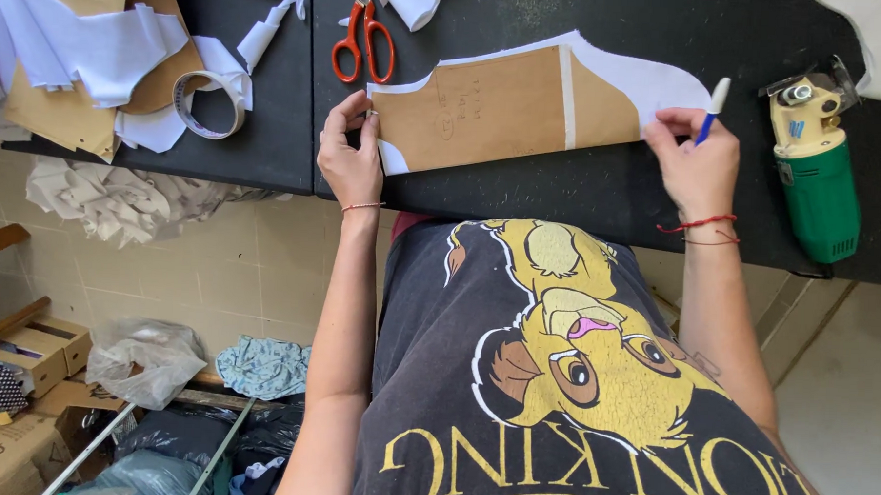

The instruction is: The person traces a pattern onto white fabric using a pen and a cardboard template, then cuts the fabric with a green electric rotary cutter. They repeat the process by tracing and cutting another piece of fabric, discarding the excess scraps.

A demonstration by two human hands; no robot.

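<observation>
A brown cardboard pattern piece (494,108) lies on top of a white fabric piece (642,79) on the black table (560,183). My left hand (349,152) pinches the left end of the pattern and fabric together. At the right end, my right hand (693,159) presses on the fabric edge while gripping a blue and white pen (711,109) that points away from me.
Red-handled scissors (363,40) lie beyond the left hand. A roll of tape (206,103) sits among white fabric scraps and cardboard pieces (86,50) at far left. A green and cream electric cutter (814,163) stands at right. Boxes and bags (144,364) sit on the floor.
</observation>
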